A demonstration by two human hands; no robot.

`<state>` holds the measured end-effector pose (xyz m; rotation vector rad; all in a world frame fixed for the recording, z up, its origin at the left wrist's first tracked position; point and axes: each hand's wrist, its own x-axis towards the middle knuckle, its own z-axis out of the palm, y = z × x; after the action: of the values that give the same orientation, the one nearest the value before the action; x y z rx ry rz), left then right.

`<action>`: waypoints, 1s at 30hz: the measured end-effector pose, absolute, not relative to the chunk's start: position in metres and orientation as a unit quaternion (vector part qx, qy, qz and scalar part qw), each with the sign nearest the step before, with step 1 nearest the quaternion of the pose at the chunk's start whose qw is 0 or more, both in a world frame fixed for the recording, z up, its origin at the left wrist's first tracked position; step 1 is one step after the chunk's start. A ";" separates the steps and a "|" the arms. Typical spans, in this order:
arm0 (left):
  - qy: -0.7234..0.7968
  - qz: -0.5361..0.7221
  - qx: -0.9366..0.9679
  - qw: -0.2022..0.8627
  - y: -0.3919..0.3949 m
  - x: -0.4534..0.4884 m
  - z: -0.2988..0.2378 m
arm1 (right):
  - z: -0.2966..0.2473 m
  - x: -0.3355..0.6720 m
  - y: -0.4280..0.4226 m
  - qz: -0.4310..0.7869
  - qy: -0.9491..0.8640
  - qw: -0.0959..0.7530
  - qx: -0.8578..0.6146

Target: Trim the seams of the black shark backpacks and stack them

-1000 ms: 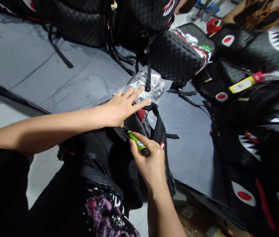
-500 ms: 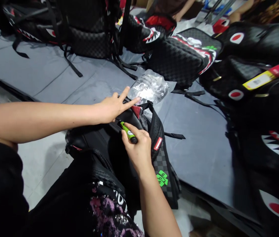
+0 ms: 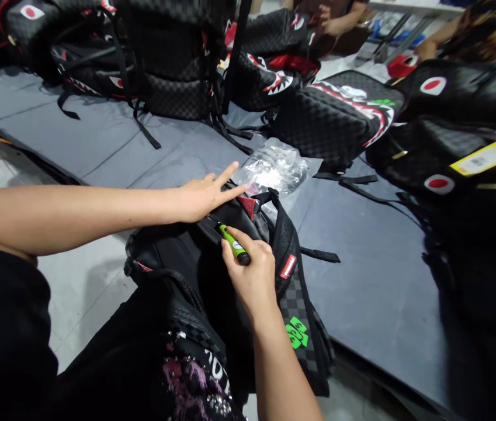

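In the head view, a black bag was seen lying near the middle, partly on the grey mat and partly against the person's lap. The left hand was laid flat on its far top edge, fingers spread apart and clamped on nothing. The right hand was closed around a green pen, whose tip was pointed at the bag's dark fabric just near of the left hand; whether the tip touched could not be told. A crumpled plastic wrap was lying just beyond the bag. More bags were piled far and right, and another person's hand was seen at the far edge. The pen was judged light, stiff and smooth, best gripped at mid-barrel. The bag was judged soft and saggy, better pinned flat or taken by its strap.
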<state>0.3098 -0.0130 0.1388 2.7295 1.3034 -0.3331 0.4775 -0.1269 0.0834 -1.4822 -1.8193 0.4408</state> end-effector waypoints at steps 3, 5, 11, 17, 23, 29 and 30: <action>0.488 -0.155 0.853 0.100 -0.016 0.310 0.143 | 0.084 0.475 -0.128 0.177 -0.713 0.358 -0.577; 0.507 -0.181 0.835 0.116 -0.016 0.310 0.143 | 0.083 0.473 -0.128 0.181 -0.716 0.353 -0.575; 0.487 -0.138 0.857 0.093 -0.015 0.305 0.135 | 0.079 0.469 -0.123 0.177 -0.711 0.351 -0.583; 0.481 -0.150 0.863 0.043 -0.013 0.305 0.128 | 0.078 0.469 -0.121 0.180 -0.707 0.351 -0.587; 0.448 -0.112 0.883 0.084 -0.011 0.294 0.125 | 0.078 0.470 -0.122 0.186 -0.704 0.362 -0.582; 0.433 -0.128 0.878 0.155 -0.001 0.290 0.132 | 0.085 0.472 -0.124 0.202 -0.702 0.358 -0.582; 0.432 -0.135 0.876 0.165 0.000 0.291 0.133 | 0.087 0.472 -0.124 0.206 -0.702 0.357 -0.581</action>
<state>0.2905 0.0004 0.1331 2.4962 1.2314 -0.3850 0.4715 -0.1240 0.0868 -1.4997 -1.8114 0.5315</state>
